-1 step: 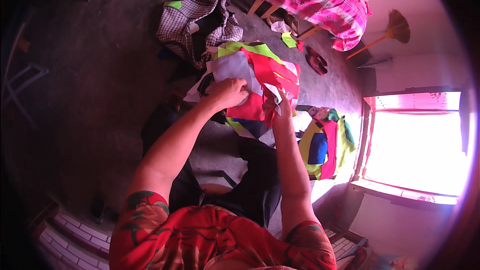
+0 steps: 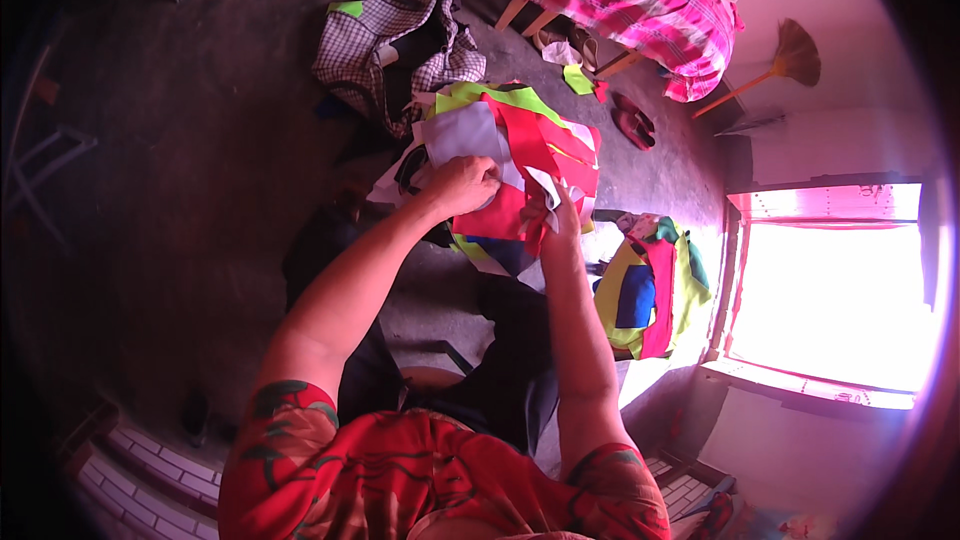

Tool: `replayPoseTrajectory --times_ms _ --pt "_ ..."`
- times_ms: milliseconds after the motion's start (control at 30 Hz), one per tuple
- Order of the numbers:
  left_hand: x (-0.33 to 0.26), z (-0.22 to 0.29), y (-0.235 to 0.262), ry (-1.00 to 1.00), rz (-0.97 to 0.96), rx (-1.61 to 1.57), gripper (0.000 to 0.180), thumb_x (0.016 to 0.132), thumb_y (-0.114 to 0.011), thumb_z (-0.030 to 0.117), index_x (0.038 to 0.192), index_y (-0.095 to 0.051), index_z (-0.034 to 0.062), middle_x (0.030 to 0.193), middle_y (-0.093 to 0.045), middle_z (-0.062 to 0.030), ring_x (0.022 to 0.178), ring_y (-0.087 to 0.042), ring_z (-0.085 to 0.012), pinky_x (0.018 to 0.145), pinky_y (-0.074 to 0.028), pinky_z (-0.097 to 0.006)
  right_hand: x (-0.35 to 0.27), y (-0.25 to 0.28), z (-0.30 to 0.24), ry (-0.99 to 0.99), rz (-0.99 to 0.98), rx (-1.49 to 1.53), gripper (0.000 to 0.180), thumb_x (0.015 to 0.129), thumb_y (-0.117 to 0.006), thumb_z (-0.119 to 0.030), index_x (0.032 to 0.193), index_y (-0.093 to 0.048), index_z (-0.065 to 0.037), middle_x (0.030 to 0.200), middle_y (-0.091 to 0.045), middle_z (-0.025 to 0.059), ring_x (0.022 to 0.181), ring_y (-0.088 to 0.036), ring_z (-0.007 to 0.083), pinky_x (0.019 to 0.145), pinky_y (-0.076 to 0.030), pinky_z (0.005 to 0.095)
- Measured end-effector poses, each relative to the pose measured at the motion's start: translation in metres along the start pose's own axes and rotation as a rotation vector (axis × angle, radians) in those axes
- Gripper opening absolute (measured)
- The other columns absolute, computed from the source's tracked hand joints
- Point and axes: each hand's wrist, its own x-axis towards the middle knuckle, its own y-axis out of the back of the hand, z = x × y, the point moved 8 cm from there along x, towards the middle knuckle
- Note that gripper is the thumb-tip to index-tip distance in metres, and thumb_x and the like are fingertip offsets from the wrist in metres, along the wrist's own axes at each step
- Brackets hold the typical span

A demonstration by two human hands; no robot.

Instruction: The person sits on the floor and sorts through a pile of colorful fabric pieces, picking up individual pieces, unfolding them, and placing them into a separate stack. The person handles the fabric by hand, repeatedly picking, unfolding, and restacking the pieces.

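Observation:
In front of me lies a heap of cloth scraps in red [image 2: 530, 140], lime green [image 2: 510, 97], pale grey [image 2: 465, 130] and dark blue. My left hand [image 2: 463, 186] is over the heap's near left part, by the pale grey cloth. Its fingers are curled and pressed together; what they pinch, if anything, is hidden. Close by on the right, my right hand [image 2: 558, 215] is closed on a small white piece of cloth [image 2: 543, 183], which sticks up folded between thumb and fingers. Red cloth hangs just below that hand.
A checked bag or cloth [image 2: 350, 45] lies beyond the heap. To the right, near the bright window [image 2: 830, 290], sits a bundle of coloured cloth [image 2: 655, 290]. A pink plaid cover [image 2: 630, 0] hangs at the back, with a dark red shoe [image 2: 633, 122] and a broom [image 2: 797, 52] nearby.
My right hand and forearm have shifted very slightly to the left with the white piece of cloth. My left hand has barely moved.

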Motion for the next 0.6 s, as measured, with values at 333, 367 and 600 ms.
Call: replayPoseTrajectory --times_ms 333,367,600 --pt "0.005 -0.013 -0.070 0.316 -0.170 -1.132 0.031 0.087 -0.048 0.012 0.117 -0.051 0.0060 0.091 -0.059 -0.0032 0.072 -0.058 -0.0104 0.060 -0.047 -0.025 -0.014 0.009 0.042 0.011 0.036 0.272 0.027 0.090 -0.049 -0.029 0.093 -0.056 -0.003 0.064 -0.055 0.0058 0.048 -0.047 0.0145 0.041 -0.037 0.0237" --pt "0.005 -0.013 -0.070 0.347 -0.163 -1.128 0.032 0.087 -0.049 0.013 0.118 -0.051 0.0067 0.090 -0.059 -0.0029 0.072 -0.058 -0.0107 0.058 -0.047 -0.025 -0.016 0.006 0.038 0.030 0.038 0.280 0.027 0.090 -0.049 -0.029 0.094 -0.056 -0.003 0.065 -0.056 0.0061 0.047 -0.047 0.0148 0.041 -0.037 0.0237" --pt "0.022 0.000 -0.044 -0.041 0.296 -0.212 0.034 0.079 -0.061 0.017 0.109 -0.052 0.0030 0.070 -0.061 -0.0086 0.067 -0.062 -0.0226 0.061 -0.048 -0.035 -0.037 0.017 -0.027 0.320 0.112 0.112 0.030 0.087 -0.054 -0.033 0.090 -0.058 -0.003 0.065 -0.057 0.0057 0.045 -0.045 0.0147 0.039 -0.040 0.0265"
